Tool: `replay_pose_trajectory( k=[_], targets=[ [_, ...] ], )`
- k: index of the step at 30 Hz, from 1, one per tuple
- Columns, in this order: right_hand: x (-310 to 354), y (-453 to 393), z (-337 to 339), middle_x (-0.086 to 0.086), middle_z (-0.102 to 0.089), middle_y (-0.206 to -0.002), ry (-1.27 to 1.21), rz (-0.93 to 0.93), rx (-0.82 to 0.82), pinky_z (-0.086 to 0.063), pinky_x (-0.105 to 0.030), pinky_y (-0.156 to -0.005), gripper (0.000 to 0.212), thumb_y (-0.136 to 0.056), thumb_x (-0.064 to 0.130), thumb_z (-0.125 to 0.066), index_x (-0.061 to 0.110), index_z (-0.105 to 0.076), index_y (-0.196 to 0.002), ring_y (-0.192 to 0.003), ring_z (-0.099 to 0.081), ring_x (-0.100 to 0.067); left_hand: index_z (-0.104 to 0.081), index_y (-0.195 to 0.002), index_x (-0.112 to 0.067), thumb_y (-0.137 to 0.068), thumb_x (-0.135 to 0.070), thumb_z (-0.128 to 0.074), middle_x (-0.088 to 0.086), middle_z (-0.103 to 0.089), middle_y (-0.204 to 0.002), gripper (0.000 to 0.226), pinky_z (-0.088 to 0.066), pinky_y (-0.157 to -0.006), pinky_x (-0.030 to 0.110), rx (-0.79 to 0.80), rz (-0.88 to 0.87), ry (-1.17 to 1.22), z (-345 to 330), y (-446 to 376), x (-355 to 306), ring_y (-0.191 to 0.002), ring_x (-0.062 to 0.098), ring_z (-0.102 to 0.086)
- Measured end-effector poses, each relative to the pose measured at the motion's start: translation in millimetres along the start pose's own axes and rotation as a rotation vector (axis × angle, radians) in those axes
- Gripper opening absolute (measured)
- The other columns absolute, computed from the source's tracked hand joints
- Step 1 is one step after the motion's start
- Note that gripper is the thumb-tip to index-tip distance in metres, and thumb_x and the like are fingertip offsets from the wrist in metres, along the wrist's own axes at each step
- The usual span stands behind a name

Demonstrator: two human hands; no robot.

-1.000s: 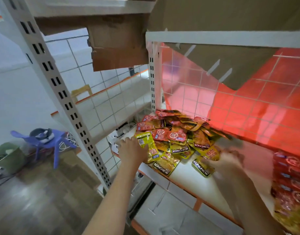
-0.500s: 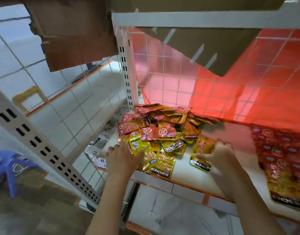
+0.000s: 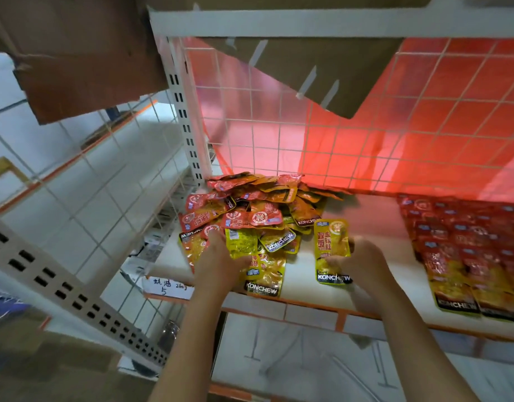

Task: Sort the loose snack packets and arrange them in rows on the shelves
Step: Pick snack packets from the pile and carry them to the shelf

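Note:
A loose heap of red and yellow snack packets lies in the back left corner of the white shelf. My left hand rests on the heap's front edge, its fingers closed on a yellow packet. My right hand holds another yellow KONCHEW packet by its side, flat over the shelf just right of the heap. Rows of sorted packets lie overlapped at the right end of the shelf.
A white wire grid with red sheeting backs the shelf. Cardboard hangs down from the shelf above. A slotted upright post stands at the heap's left. A handwritten price label sits on the shelf's front rail.
The camera has moved in closer to the shelf. My right hand has lifted a yellow packet off the pile's edge and turned it upright; my left hand has slid forward onto the heap.

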State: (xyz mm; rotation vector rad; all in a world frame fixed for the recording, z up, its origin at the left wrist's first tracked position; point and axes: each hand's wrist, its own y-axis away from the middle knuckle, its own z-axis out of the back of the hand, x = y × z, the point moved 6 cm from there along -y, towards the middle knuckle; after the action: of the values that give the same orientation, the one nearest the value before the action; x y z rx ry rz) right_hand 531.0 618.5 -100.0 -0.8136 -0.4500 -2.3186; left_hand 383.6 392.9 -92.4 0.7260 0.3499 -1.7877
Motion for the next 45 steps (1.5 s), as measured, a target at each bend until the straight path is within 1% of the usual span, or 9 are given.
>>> replay_pose_trajectory(
  k=[7,10,13,21,27,32,36,42,45],
  targets=[
    [14.8,2.3,7.1,-0.004,-0.072,-0.084,-0.400,0.070,0.024,-0.053,-0.034,-0.071,0.016,-0.078,0.014,-0.074,0.012,-0.069,-0.093,-0.074,-0.068,-0.018,-0.042,-0.117,-0.018,-0.079,-0.011,-0.074,0.007,-0.053,-0.109,0.051,-0.048,-0.076,0.035,-0.025,0.044,0.449,5.6,-2.5,12.5,-0.090,0.024,-0.055],
    [24.9,3.1,-0.5,-0.009,-0.072,-0.091,-0.629,0.056,0.105,-0.053,-0.029,-0.064,0.025,-0.080,0.008,-0.071,0.007,-0.065,-0.104,-0.077,-0.069,-0.019,-0.045,-0.117,-0.016,-0.080,-0.014,-0.073,0.001,-0.051,-0.105,0.046,-0.048,-0.075,0.034,-0.157,0.078,0.507,27.0,-2.6,22.8,-0.094,0.025,-0.054],
    [41.0,6.7,-11.8,-0.011,-0.072,-0.100,-0.759,0.093,0.241,-0.055,-0.036,-0.077,0.033,-0.080,0.000,-0.067,0.008,-0.063,-0.111,-0.087,-0.070,-0.026,-0.050,-0.118,-0.015,-0.082,-0.020,-0.071,0.001,-0.055,-0.099,0.042,-0.046,-0.074,0.032,-0.224,0.066,0.550,45.9,0.5,28.1,-0.089,0.022,-0.056],
    [76.8,20.0,-41.5,-0.003,-0.075,-0.096,-0.820,0.208,0.504,-0.054,-0.020,-0.070,0.036,-0.082,-0.010,-0.058,0.014,-0.063,-0.109,-0.086,-0.071,-0.017,-0.067,-0.098,-0.014,-0.083,-0.012,-0.069,0.006,-0.072,-0.089,0.015,-0.056,-0.064,0.027,-0.150,0.066,0.898,67.8,9.5,39.5,-0.075,0.018,-0.070],
    [80.0,19.2,-54.3,-0.009,-0.074,-0.096,-0.883,0.135,0.491,-0.052,-0.043,-0.085,0.028,-0.081,-0.006,-0.062,0.007,-0.066,-0.106,-0.090,-0.069,-0.026,-0.065,-0.087,-0.016,-0.086,-0.015,-0.063,-0.002,-0.072,-0.072,0.002,-0.053,-0.079,0.031,-0.067,0.192,1.233,59.2,8.7,46.2,-0.073,0.015,-0.065],
    [79.5,20.4,-59.5,-0.009,-0.074,-0.097,-0.891,0.106,0.495,-0.049,-0.047,-0.091,0.026,-0.081,-0.003,-0.063,0.011,-0.068,-0.102,-0.095,-0.068,-0.031,-0.061,-0.083,-0.012,-0.092,-0.009,-0.054,-0.001,-0.070,-0.061,0.013,-0.054,-0.051,0.019,0.049,0.237,1.349,49.2,8.4,39.5,-0.054,0.008,-0.067],
    [79.9,19.2,-59.3,-0.005,-0.074,-0.091,-0.905,0.113,0.492,-0.051,-0.044,-0.087,0.026,-0.082,-0.006,-0.060,0.012,-0.068,-0.099,-0.088,-0.069,-0.026,-0.056,-0.085,-0.008,-0.091,0.001,-0.052,0.003,-0.070,-0.062,0.012,-0.054,-0.049,0.021,0.065,0.249,1.350,44.3,8.1,37.1,-0.052,0.011,-0.066],
    [82.6,19.3,-62.5,-0.001,-0.074,-0.091,-0.924,0.116,0.533,-0.052,-0.030,-0.074,0.025,-0.085,-0.003,-0.058,0.013,-0.065,-0.102,-0.086,-0.070,-0.019,-0.057,-0.112,-0.009,-0.097,-0.021,-0.044,0.013,-0.067,-0.098,0.023,-0.046,-0.090,0.051,0.153,0.421,1.590,29.4,8.1,36.3,-0.088,0.028,-0.064],
    [85.0,22.3,-65.4,0.000,-0.074,-0.093,-0.897,0.126,0.559,-0.051,-0.027,-0.071,0.026,-0.087,-0.002,-0.057,0.016,-0.064,-0.105,-0.087,-0.069,-0.017,-0.064,-0.105,-0.006,-0.093,-0.042,-0.047,0.018,-0.070,-0.099,0.042,-0.058,-0.070,0.048,0.244,0.454,1.676,25.9,14.6,24.4,-0.079,0.030,-0.071]
  ],
)
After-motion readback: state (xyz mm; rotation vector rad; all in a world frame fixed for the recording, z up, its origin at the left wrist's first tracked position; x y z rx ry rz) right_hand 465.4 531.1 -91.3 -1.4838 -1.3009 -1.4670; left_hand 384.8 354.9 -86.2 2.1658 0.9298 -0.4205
